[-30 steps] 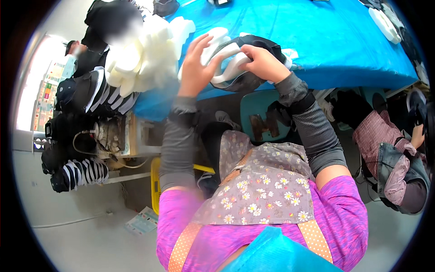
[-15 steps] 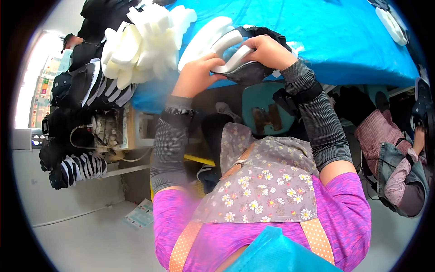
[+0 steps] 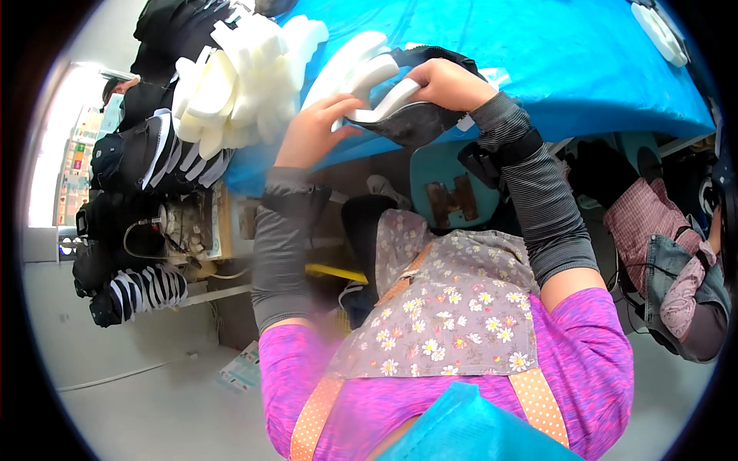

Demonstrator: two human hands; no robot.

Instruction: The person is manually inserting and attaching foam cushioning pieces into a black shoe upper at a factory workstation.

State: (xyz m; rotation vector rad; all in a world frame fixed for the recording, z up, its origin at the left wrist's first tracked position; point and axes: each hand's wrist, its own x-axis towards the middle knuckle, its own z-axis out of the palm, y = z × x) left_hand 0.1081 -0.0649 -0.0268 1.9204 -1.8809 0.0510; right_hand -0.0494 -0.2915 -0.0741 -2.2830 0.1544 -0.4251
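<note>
Between my hands, at the near edge of the blue-covered table, is a curved black fabric piece (image 3: 419,125) with a mesh-like far edge. A white foam strip (image 3: 387,105) lies bent along its near inner edge. My left hand (image 3: 314,131) is closed, pinching the strip's left end between thumb and fingers. My right hand (image 3: 455,84) is closed over the strip's right end and the black piece, its fingertips tucked inside. More curved white foam pieces (image 3: 350,65) lie just beyond my left hand; whether one belongs to the held piece I cannot tell.
A large heap of white foam pieces (image 3: 246,84) sits on the left. Stacked black items with white edges (image 3: 142,150) stand beside it. The blue sheet (image 3: 553,61) covers the table, with a white foam stack (image 3: 659,34) far right. Below is a teal stool (image 3: 427,180); another person (image 3: 653,246) sits at right.
Both hands and the held black piece have shifted slightly left. The left hand has moved a little farther from the right one, along the foam strip.
</note>
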